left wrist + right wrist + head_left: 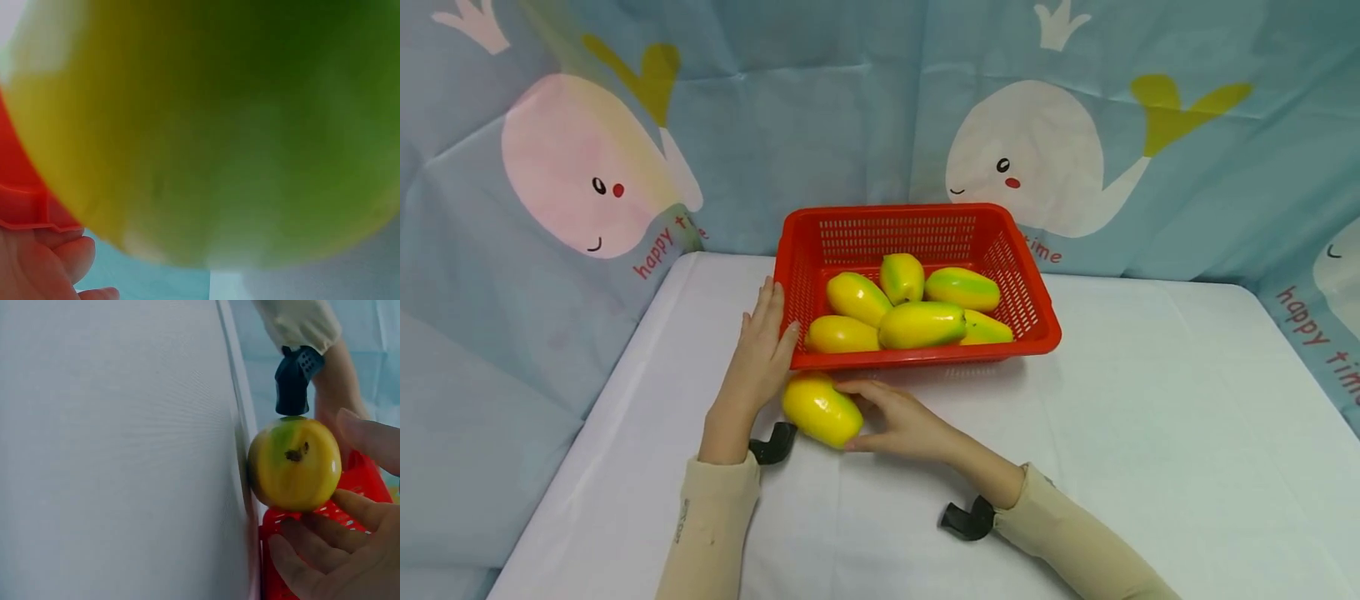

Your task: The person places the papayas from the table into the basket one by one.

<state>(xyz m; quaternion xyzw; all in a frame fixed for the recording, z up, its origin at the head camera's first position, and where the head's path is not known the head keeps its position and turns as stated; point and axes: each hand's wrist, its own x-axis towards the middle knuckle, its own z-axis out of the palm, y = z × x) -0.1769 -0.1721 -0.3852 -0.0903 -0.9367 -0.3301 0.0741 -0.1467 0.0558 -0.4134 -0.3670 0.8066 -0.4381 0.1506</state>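
A shiny yellow-green papaya (822,409) lies on the table just in front of the red basket (925,360). My right hand (898,419) holds its right end between thumb and fingers. The right wrist view shows the blunt end of this papaya (294,464) with a brown mark, the fingers (319,550) beneath it. With its fingers extended, my left hand (756,354) rests against the basket's left side. The papaya (206,137) fills most of the left wrist view, and part of the left hand (37,269) shows at the basket's rim.
Several more papayas (922,325) lie inside the basket. A white cloth (1150,433) covers the table. Behind it hangs a blue curtain (820,125) with whale prints. Black wrist-worn devices (967,518) sit at both cuffs.
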